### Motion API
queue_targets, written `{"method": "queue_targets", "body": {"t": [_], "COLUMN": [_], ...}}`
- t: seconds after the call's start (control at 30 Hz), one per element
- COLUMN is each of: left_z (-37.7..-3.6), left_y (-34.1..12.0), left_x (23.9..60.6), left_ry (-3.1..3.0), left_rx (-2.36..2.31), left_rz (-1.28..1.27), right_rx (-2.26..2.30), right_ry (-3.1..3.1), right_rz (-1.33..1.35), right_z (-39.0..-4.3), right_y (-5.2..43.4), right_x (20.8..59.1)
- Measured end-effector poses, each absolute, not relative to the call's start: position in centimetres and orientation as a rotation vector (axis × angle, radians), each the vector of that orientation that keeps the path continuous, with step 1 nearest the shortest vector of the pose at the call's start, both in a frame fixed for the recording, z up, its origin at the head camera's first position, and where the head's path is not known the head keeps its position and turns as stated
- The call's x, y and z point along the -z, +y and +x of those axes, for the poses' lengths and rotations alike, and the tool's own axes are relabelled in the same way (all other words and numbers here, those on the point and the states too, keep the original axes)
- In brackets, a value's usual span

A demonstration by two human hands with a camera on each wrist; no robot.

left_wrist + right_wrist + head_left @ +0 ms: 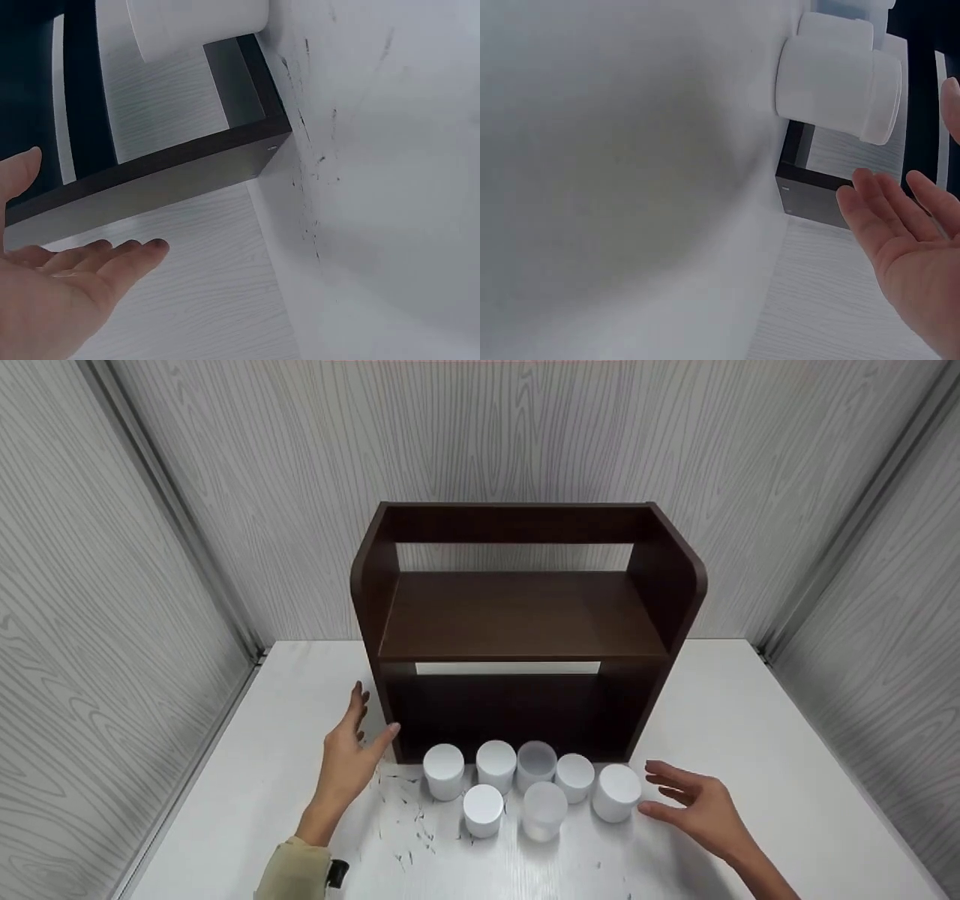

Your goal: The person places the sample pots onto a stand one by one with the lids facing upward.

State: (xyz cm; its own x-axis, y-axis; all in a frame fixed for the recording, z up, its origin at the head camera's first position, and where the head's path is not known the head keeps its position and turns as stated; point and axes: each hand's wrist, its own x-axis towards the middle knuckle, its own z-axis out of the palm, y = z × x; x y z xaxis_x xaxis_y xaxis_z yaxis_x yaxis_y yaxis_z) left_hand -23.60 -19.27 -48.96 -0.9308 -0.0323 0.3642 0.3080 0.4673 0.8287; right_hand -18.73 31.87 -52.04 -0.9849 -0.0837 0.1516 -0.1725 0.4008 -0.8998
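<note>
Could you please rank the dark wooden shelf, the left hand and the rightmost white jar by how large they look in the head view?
1. Dark wooden shelf, by far the largest.
2. Left hand.
3. Rightmost white jar, smallest, though not far behind the hand.

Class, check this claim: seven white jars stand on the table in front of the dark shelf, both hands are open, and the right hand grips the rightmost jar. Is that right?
Not quite. The right hand does not grip the rightmost jar: its fingers are spread open just beside it, as the head view shows. The rest holds: seven jars stand before the shelf on the table, and the left hand is open too.
</note>
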Motion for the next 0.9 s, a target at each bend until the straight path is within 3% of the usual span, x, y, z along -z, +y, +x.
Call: {"method": "queue_targets", "body": {"t": [0.5, 0.9], "left_z": [-26.9, -27.2], "left_y": [-19.1, -18.9], "left_x": [49.1, 48.8], "left_ry": [-2.371, -2.384], "left_rx": [1.558, 1.581], "left_rz": [-0.284, -0.256], "right_rx": [-1.809, -1.841], "right_ry": [-2.537, -2.547], "right_rz": [0.416, 0.454], "right_z": [-20.1, -20.6], "right_y": [31.0, 30.4], "right_x": [53.4, 53.9]}}
